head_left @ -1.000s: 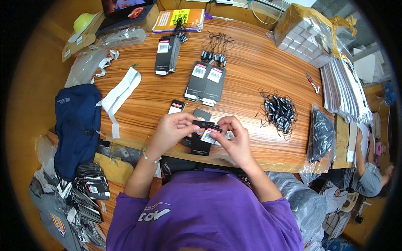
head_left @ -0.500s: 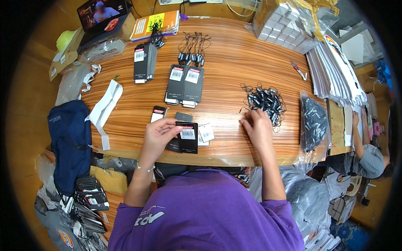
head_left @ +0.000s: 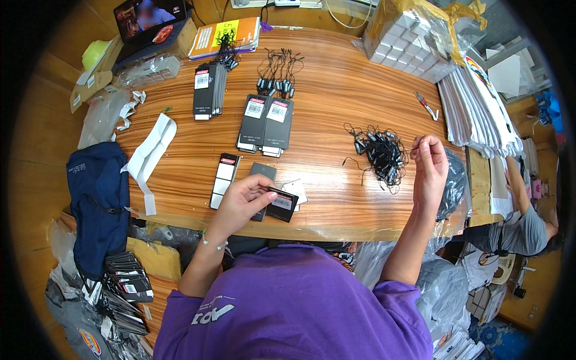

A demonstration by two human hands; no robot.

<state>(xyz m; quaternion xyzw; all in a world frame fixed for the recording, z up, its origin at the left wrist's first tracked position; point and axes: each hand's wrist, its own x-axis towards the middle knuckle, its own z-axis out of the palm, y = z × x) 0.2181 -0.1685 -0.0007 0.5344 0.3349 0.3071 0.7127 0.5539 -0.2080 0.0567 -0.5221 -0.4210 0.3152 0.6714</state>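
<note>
My left hand (head_left: pixel 251 197) pinches a black hang tag (head_left: pixel 282 210) with a barcode sticker by its upper corner, tilted above the table's near edge. Beneath that hand lie a strip of white stickers with a red-labelled top (head_left: pixel 223 180), a dark card (head_left: pixel 264 173) and small white cards (head_left: pixel 296 189). To the right is a tangled pile of black tag strings (head_left: pixel 384 157). My right hand (head_left: pixel 431 165) is raised at the pile's right side, fingertips closed on a thin black string that stretches toward the pile.
Stacks of strung black tags (head_left: pixel 265 126) stand further back, with another bundle (head_left: pixel 208 90) to their left. Folded white garments (head_left: pixel 477 111), snips (head_left: pixel 427 105) and small white boxes (head_left: pixel 402 45) sit at the right. Another person (head_left: pixel 522 231) works beyond the table's right end.
My right hand has moved from the pile's near edge up and right, and now pinches a string. My left hand has shifted right, tilting the tag and uncovering more of the sticker strip.
</note>
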